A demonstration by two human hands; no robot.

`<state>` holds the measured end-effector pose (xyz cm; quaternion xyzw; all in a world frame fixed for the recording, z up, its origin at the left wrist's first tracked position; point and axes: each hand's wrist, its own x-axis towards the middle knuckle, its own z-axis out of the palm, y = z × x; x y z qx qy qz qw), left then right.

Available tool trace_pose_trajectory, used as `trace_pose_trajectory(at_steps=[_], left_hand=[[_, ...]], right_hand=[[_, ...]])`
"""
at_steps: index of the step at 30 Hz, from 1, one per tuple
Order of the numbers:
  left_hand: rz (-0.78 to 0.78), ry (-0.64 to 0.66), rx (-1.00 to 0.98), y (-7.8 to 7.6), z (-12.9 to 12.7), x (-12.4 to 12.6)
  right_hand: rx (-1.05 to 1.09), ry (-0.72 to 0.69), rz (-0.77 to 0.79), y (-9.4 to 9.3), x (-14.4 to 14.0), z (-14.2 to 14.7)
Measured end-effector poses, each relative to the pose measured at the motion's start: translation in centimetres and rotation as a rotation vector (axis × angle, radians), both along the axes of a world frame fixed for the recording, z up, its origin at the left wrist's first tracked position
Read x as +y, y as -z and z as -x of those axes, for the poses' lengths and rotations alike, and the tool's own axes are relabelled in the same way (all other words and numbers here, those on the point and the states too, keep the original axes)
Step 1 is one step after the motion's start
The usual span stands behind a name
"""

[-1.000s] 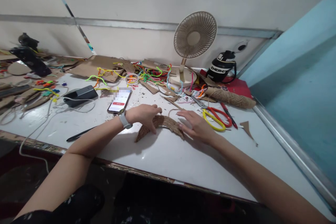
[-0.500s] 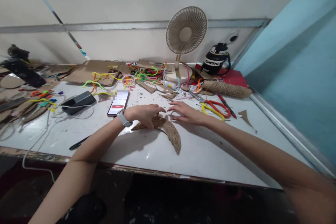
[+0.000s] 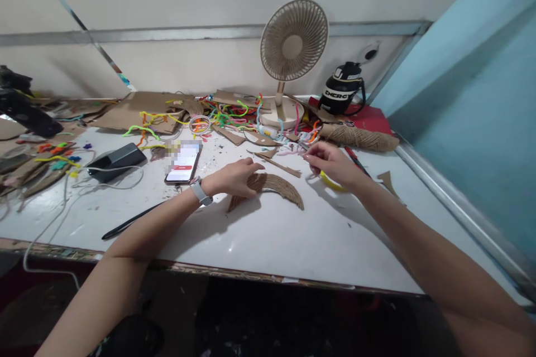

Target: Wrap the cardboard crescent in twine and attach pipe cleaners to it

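Note:
My left hand (image 3: 238, 178) spans the left part of a crescent-shaped piece (image 3: 276, 183) faced with rows of brown twine. Its thumb lies near the inner edge and its fingers over the outer side, holding the piece on the white table. My right hand (image 3: 329, 163) is closed over the scissors at the right. A bit of metal shows past its fingertips, and a yellow handle (image 3: 333, 182) shows below the palm; the rest of the scissors is hidden. Between the hands, just beyond the crescent, lies a thin cardboard strip (image 3: 280, 166).
Behind are a desk fan (image 3: 292, 47), a black jug (image 3: 341, 92), a twine roll (image 3: 360, 138), and tangled coloured pipe cleaners (image 3: 234, 116) among cardboard scraps. To the left lie a phone (image 3: 183, 164), a dark box (image 3: 117, 162) with a white cable, and a black pen-like stick (image 3: 129, 220).
My right hand has moved right, from beside the crescent to the scissors. The crescent has turned and shifted slightly right under my left hand. The cardboard strip has come into view.

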<state>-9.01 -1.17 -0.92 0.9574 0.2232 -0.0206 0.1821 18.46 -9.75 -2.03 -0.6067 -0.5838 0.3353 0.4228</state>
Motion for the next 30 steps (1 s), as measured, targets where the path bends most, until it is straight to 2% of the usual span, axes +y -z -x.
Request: trace_pose_trajectory(at_steps=[3, 7, 11, 15, 17, 19, 23, 26, 30], left_hand=[[-0.016, 0.021, 0.022, -0.1, 0.1, -0.1], [-0.013, 0.072, -0.012, -0.3, 0.5, 0.1], [0.040, 0.073, -0.204, -0.8, 0.0, -0.7], [0.328, 0.070, -0.410, -1.3, -0.5, -1.8], [0.499, 0.068, -0.438, -1.4, -0.6, -2.0], [0.601, 0.061, -0.421, -1.3, -0.6, -2.0], [0.625, 0.054, -0.384, -0.9, -0.7, -2.3], [0.609, 0.025, -0.476, -0.6, -1.1, -3.1], [0.587, -0.002, -0.579, -0.5, -1.5, -4.0]], right_hand=[[-0.048, -0.066, -0.004, -0.2, -0.6, 0.5], [-0.177, -0.109, -0.105, -0.5, -1.5, 1.4], [-0.272, -0.189, -0.177, -1.2, -2.3, 2.5], [-0.394, -0.328, -0.240, -1.6, -2.8, 3.2], [-0.449, -0.368, -0.252, -1.7, -2.9, 3.2], [-0.479, -0.381, -0.238, -1.8, -2.9, 3.0], [-0.555, -0.399, -0.203, -2.1, -3.2, 3.2], [-0.606, -0.422, -0.173, -2.0, -3.7, 4.3], [-0.574, -0.304, -0.213, -1.2, -4.3, 6.1]])
